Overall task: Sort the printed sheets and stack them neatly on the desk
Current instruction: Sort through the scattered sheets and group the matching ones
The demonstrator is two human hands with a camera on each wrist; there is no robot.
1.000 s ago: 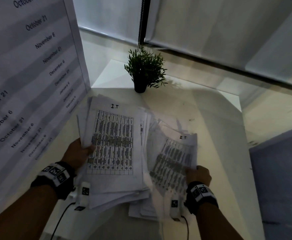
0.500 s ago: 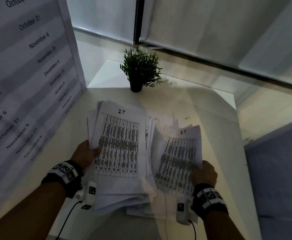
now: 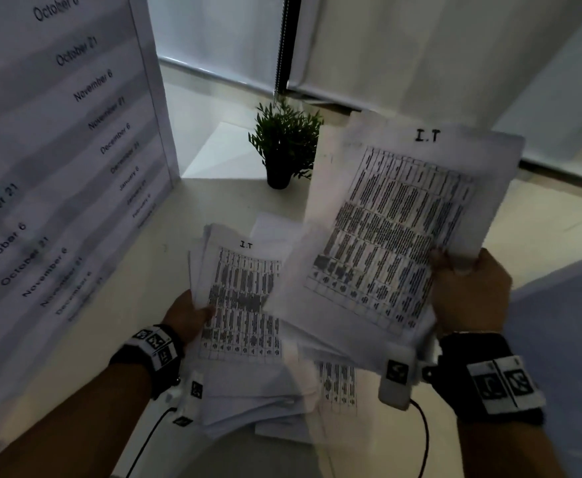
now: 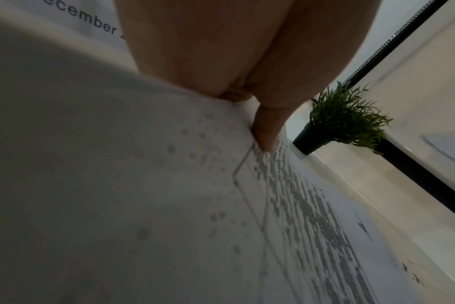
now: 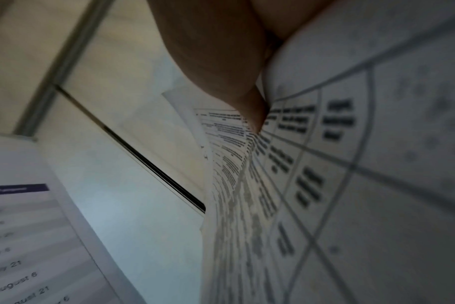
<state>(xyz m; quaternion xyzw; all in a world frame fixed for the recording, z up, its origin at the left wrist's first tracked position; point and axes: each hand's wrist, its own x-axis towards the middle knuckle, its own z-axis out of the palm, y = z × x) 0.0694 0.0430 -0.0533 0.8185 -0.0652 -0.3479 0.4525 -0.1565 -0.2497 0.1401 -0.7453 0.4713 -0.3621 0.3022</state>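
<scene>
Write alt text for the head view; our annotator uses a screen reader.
Right hand lifts sheets headed "I.T" above the desk, while left hand grips a messy paper stack; a small potted plant stands behind.

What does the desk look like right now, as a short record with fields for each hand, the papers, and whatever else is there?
left hand: left hand grips the lower stack of sheets at its left edge, thumb on top
right hand: right hand holds a raised bundle of sheets by its lower right corner
heading: both top sheets read I.T above a printed table
stack state: lower stack fanned and uneven
desk: white desk
other: potted plant behind the papers; date chart standing at left
</scene>
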